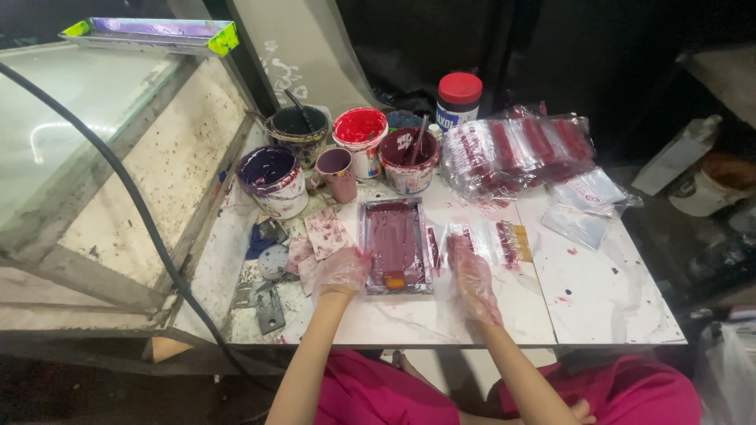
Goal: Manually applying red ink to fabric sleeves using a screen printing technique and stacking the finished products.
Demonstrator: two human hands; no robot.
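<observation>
Bright overhead light falls on the white, paint-spattered table (598, 291), while the background stays dark. Glare streaks the clear plastic packets (516, 153). Edges bow slightly; focus is fairly sharp.

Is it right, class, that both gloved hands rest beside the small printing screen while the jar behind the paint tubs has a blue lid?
Not quite. The head view shows the jar has a red lid, not blue. Both gloved hands, left hand and right hand, do flank the printing screen.

A tray (396, 245) is set at the table's (598, 299) near edge between the left hand (343, 270) and right hand (471, 271), with paint pots (358, 153) ranged behind it and packets (516, 153) stacked toward the far right corner.
</observation>
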